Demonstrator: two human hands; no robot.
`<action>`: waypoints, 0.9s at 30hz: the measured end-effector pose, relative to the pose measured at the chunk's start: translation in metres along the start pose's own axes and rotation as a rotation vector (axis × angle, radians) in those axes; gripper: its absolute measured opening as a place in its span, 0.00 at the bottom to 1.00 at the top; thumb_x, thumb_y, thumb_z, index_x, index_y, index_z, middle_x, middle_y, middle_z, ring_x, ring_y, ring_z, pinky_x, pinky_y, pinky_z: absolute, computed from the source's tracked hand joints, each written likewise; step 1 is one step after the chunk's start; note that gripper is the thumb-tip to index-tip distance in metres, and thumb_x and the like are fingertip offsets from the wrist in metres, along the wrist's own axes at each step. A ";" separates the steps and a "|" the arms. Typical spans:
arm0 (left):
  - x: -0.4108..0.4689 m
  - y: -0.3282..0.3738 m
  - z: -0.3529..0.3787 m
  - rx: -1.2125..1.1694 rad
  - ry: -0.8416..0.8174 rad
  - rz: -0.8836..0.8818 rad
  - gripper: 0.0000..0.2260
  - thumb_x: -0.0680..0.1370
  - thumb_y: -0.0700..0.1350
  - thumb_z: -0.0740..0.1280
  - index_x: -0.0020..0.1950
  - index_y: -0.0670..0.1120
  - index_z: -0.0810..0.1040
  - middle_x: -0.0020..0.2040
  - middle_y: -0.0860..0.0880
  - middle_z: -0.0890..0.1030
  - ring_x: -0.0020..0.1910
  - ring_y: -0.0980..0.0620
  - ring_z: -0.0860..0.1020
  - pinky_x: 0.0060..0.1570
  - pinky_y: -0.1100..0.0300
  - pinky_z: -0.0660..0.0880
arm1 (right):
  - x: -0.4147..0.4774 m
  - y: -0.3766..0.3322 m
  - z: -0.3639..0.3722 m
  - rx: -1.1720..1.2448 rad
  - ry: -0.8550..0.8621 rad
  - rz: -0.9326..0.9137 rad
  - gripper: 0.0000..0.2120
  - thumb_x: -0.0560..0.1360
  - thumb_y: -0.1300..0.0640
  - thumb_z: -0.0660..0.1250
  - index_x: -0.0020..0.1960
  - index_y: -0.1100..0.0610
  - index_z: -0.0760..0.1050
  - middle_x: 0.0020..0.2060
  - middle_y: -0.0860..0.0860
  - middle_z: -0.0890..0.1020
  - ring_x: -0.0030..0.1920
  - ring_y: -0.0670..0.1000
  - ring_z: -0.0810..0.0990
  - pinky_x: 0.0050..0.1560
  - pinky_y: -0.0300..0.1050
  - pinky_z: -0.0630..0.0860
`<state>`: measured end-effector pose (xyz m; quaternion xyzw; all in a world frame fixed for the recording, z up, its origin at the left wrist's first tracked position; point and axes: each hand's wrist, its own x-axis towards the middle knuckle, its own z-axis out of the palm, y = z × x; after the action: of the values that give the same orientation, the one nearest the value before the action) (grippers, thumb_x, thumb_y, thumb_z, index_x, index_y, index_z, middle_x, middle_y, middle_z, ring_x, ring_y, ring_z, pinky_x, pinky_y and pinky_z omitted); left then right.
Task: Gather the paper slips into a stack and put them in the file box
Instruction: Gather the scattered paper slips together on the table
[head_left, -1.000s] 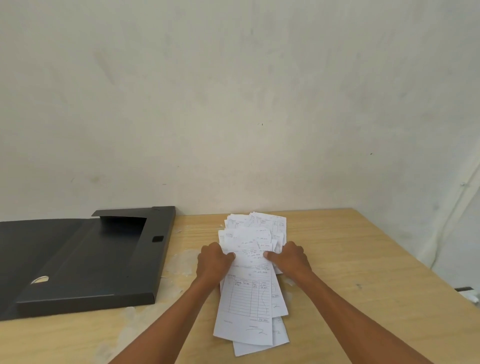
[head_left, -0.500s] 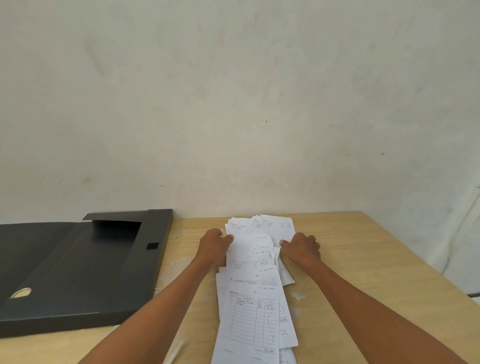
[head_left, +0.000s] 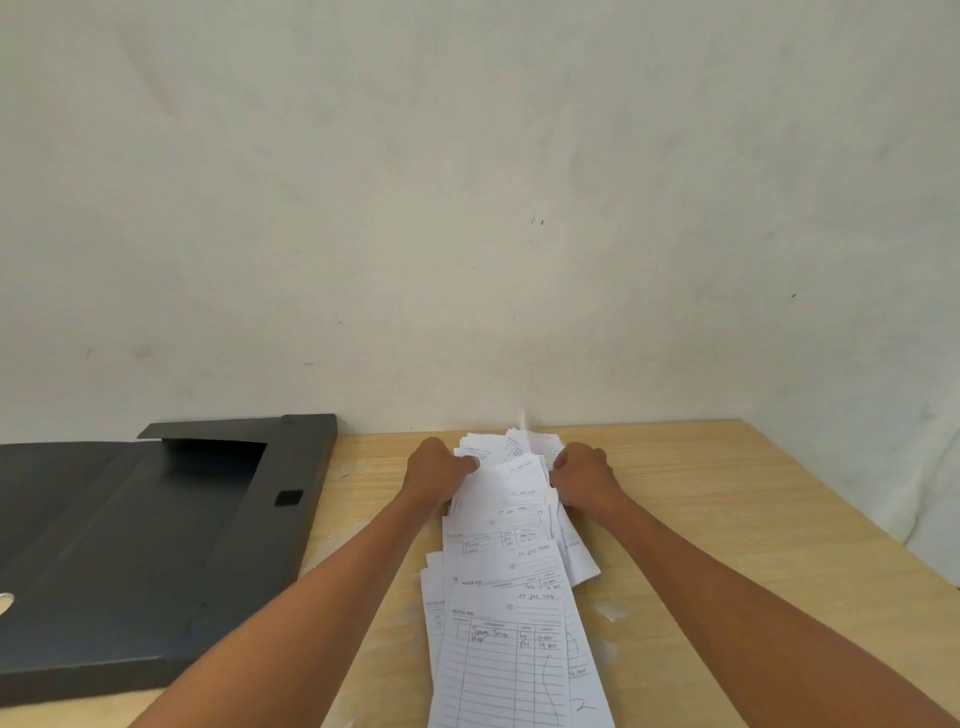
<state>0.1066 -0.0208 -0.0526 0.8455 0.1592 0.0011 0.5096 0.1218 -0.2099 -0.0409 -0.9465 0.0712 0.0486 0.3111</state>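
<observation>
Paper slips (head_left: 511, 582) lie in a loose, overlapping run down the middle of the wooden worktop (head_left: 727, 519), from near the wall (head_left: 467, 208) back toward the person; near end runs off the bottom edge. Top sheets have printed tables w/ handwriting.

Left hand (head_left: 439, 475) is at the far end of the pile, on its left side, fingers curled in & pinching the edges of the upper slips. Right hand (head_left: 582, 480) mirrors it on the right side, fingers curled and closed on the slips' right edge. Both hands squeeze the far end between them, so slips there bunch up & a few corners stick up by the wall. Nearer slips lie flat, fanned a bit left & right.

File box (head_left: 156, 561), dark grey, lies open & flat on the worktop at left, well apart from the pile; its hinged flap spreads out toward the left edge. No slips inside it that I can see. Both forearms are bare.
</observation>
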 end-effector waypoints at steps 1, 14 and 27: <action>0.001 0.002 0.001 -0.004 0.003 -0.015 0.20 0.76 0.45 0.72 0.33 0.45 0.63 0.31 0.50 0.67 0.29 0.51 0.67 0.28 0.60 0.62 | 0.005 0.001 0.004 0.067 0.002 -0.021 0.09 0.72 0.64 0.64 0.34 0.56 0.71 0.41 0.56 0.77 0.36 0.53 0.75 0.35 0.44 0.70; 0.006 0.011 0.010 0.144 0.028 -0.044 0.10 0.77 0.41 0.70 0.40 0.43 0.69 0.47 0.45 0.77 0.46 0.45 0.75 0.43 0.57 0.70 | 0.017 0.017 0.001 -0.056 0.093 0.080 0.33 0.69 0.47 0.77 0.64 0.64 0.70 0.57 0.58 0.80 0.57 0.59 0.80 0.50 0.50 0.77; 0.006 0.004 0.003 0.131 0.033 -0.023 0.18 0.77 0.43 0.68 0.32 0.45 0.63 0.32 0.49 0.68 0.32 0.50 0.69 0.28 0.60 0.61 | -0.021 0.001 -0.046 0.680 0.314 -0.078 0.07 0.79 0.59 0.66 0.50 0.59 0.69 0.45 0.54 0.78 0.41 0.52 0.76 0.34 0.44 0.71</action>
<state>0.1138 -0.0236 -0.0516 0.8751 0.1768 -0.0012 0.4505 0.1037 -0.2361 -0.0014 -0.7870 0.0941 -0.1352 0.5946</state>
